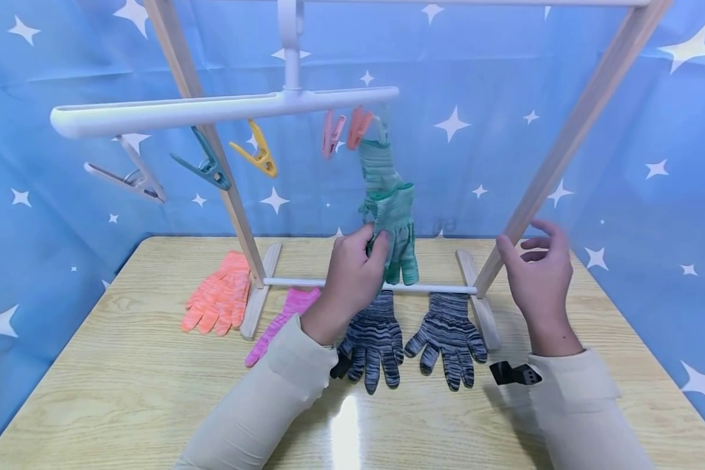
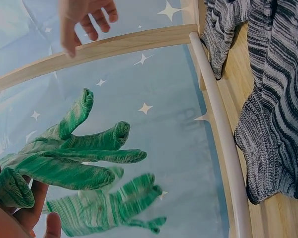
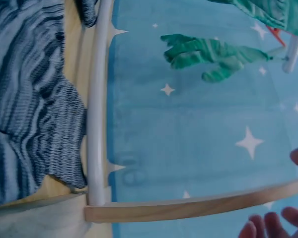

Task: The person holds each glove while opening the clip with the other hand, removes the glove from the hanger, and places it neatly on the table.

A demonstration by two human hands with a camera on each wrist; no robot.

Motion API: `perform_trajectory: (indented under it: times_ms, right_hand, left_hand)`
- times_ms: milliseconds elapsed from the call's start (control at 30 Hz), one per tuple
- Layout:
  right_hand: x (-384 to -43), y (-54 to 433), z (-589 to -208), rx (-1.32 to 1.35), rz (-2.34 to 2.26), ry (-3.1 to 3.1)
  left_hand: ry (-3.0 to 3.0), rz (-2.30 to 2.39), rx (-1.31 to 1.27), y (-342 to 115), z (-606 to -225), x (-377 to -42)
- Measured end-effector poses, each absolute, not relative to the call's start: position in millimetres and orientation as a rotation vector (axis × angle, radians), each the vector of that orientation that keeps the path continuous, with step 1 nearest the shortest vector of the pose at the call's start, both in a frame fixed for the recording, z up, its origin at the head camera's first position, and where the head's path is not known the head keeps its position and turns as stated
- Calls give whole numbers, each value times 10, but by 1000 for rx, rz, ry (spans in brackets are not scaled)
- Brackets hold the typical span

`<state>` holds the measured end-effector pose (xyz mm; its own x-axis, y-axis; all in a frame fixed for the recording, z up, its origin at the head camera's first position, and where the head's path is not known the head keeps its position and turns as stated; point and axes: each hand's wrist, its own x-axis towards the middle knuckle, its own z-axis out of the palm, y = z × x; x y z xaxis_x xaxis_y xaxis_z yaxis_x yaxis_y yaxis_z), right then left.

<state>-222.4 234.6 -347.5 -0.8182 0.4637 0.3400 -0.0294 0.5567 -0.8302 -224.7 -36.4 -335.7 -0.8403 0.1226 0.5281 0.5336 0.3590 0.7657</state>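
Observation:
My left hand [image 1: 352, 267] pinches a green striped knit glove [image 1: 401, 212] by its side, its fingers hanging down. Behind it, a second green glove [image 1: 377, 160] hangs by its end from a pale clothespin [image 1: 382, 129] at the right end of the white hanger [image 1: 229, 109]. In the left wrist view the held glove [image 2: 64, 166] spreads its fingers in front of the hanging glove [image 2: 109, 206]. My right hand [image 1: 537, 277] is raised beside the right wooden post [image 1: 581, 124], fingers loosely bent with nothing in them.
Grey, teal [image 1: 208, 166], yellow [image 1: 258, 153], pink [image 1: 331, 134] and orange clothespins [image 1: 360, 127] hang along the hanger. On the table [image 1: 123, 378] lie an orange glove [image 1: 220, 294], a pink glove [image 1: 282, 320] and two dark striped gloves [image 1: 449, 336], near the rack's low white bar [image 1: 294, 282].

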Motion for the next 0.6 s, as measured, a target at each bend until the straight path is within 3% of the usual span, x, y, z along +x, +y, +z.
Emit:
perform_trajectory:
  times_ms: [600]
  right_hand:
    - [-2332,2485,-3706,-169,1105,-2574]
  left_hand:
    - [-2251,-1499,-588,-361,-3372,-2258]
